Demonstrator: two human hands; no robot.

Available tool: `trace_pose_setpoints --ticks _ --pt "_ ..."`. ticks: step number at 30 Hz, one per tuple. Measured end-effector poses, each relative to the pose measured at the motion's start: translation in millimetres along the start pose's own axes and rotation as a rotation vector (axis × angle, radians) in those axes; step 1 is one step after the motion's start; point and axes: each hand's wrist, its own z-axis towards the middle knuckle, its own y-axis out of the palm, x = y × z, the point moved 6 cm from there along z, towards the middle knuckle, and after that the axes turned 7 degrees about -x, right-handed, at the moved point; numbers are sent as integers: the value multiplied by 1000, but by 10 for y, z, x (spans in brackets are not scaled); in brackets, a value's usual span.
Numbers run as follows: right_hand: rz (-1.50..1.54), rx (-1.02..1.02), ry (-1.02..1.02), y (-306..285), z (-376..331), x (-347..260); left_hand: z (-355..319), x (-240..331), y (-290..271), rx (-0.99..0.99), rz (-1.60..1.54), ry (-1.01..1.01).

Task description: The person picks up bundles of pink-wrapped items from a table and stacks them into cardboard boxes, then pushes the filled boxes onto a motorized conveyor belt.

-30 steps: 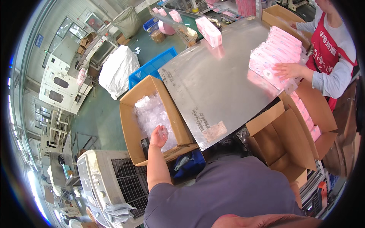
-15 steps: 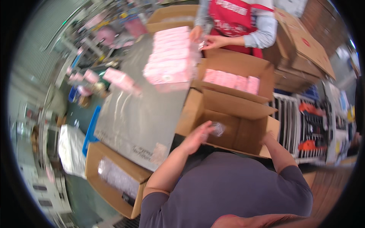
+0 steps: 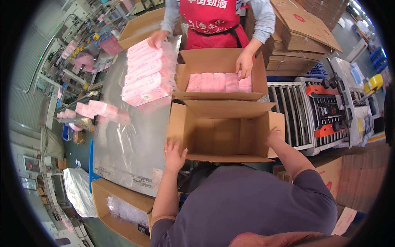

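Observation:
An open cardboard box [image 3: 227,153] stands right in front of me with a bare inside. My left hand [image 3: 175,156] rests at its left flap, fingers spread and holding nothing. At the right flap, my right hand [image 3: 274,136] touches the cardboard with fingers partly stretched out, slightly blurred. Just beyond is a second cardboard box [image 3: 224,57] with a row of pink-and-white soft packs [image 3: 219,82] inside. A co-worker's hand [image 3: 244,65] reaches down over those packs. The co-worker's other hand [image 3: 157,39] is on a stack of similar packs [image 3: 146,84] on the metal table.
The metal table [image 3: 131,144] extends left, with more pink packs [image 3: 103,109] arriving at its far-left edge. A carton with clear plastic [image 3: 127,210] sits lower left. On the right are a roller conveyor [image 3: 290,113] and piled flat cartons [image 3: 296,41].
My left hand has moved from above the box to its left flap; the clear plastic at its fingers no longer shows. The co-worker's hands have parted, one to the stack, one over the far box.

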Motion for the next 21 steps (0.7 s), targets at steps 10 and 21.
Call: trace_pose_setpoints --ticks 10,21 --pt "283 19 106 78 147 145 414 -1061 -134 123 -453 -161" --pt "279 473 -686 -2165 -1809 -1376 1504 -3008 -1599 476 -185 -253"
